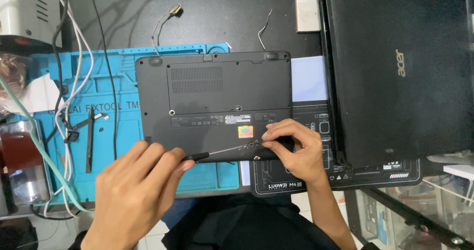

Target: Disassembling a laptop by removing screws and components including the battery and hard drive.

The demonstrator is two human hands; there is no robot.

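the small black plastic laptop base [212,102], turned underside up with its vent grille and stickers showing, lies in the middle of the surface, partly on a blue silicone repair mat [113,131] and partly on a black printed work mat [340,173]. a slim screwdriver with a black handle and silver shaft [217,153] slants across the base's near edge, its tip near the shiny sticker. the left hand [136,191] has its fingers closed around the screwdriver's handle. the right hand [296,149] rests on the near right corner of the base, fingers pinched narrow at the shaft's tip; what they hold, if anything, cannot be told. a larger black closed laptop [400,67] lies just right of the base. loose white and black cables [69,82] trail over the blue mat at left.
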